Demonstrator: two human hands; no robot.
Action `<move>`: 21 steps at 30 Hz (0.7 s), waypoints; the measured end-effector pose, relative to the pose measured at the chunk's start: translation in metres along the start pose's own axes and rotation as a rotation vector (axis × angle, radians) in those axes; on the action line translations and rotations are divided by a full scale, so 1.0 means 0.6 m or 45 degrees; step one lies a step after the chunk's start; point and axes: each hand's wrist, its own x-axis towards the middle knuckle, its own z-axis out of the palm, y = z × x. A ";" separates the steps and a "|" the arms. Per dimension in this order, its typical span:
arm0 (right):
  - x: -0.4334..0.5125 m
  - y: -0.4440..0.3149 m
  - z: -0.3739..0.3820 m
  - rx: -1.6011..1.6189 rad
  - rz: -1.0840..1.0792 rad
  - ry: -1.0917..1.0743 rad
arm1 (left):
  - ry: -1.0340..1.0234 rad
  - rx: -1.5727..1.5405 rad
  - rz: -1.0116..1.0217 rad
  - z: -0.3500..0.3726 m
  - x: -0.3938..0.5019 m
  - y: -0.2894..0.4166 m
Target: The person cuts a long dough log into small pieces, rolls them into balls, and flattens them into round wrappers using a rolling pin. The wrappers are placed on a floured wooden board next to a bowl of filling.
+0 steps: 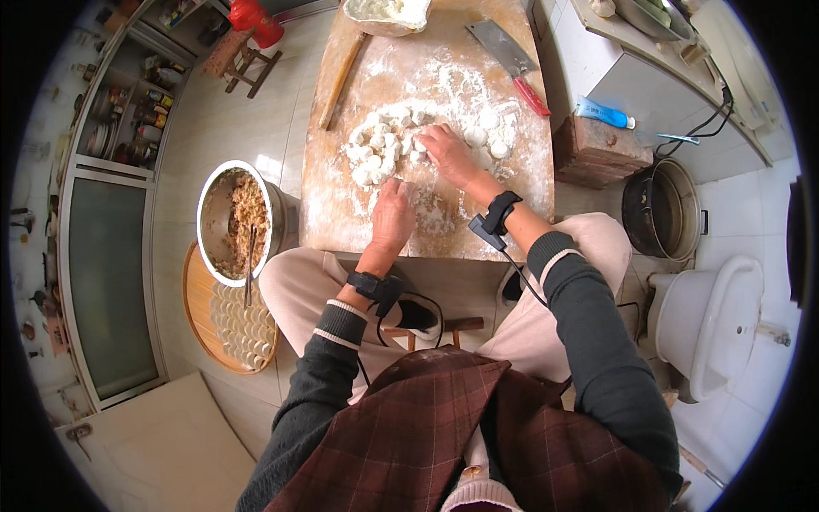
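Observation:
Small floured dough pieces [377,144] lie in a cluster on a flour-dusted wooden board [339,217]. At the cluster's right side my right hand [448,153] has its fingertips on or close to some pieces; whether it grips one cannot be told. My left hand [394,208] is just below the pieces, fingers curled, their tips partly hidden. Right of my right hand lie more floured pieces, among them a round one [475,136].
A wooden rolling pin [343,80], a cleaver [502,46] and a flour bowl [384,27] occupy the board's far part. Left, a metal bowl of filling [275,211] with chopsticks [249,265] stands beside a round tray [195,307] bearing rows of dumplings [240,326].

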 end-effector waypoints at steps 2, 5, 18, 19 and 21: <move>-0.006 0.005 -0.004 -0.052 0.020 0.017 | 0.037 0.093 0.027 0.003 -0.005 0.006; -0.013 -0.002 -0.010 -0.067 0.090 0.051 | -0.006 0.170 -0.028 0.003 -0.005 0.010; -0.147 -0.030 -0.148 -0.212 0.277 -0.318 | -0.148 0.044 0.176 0.019 -0.007 0.044; -0.159 -0.033 -0.158 -0.216 0.285 -0.345 | -0.132 0.015 0.247 0.021 -0.007 0.046; -0.182 -0.042 -0.176 -0.216 0.300 -0.359 | -0.132 0.013 0.284 0.024 -0.006 0.052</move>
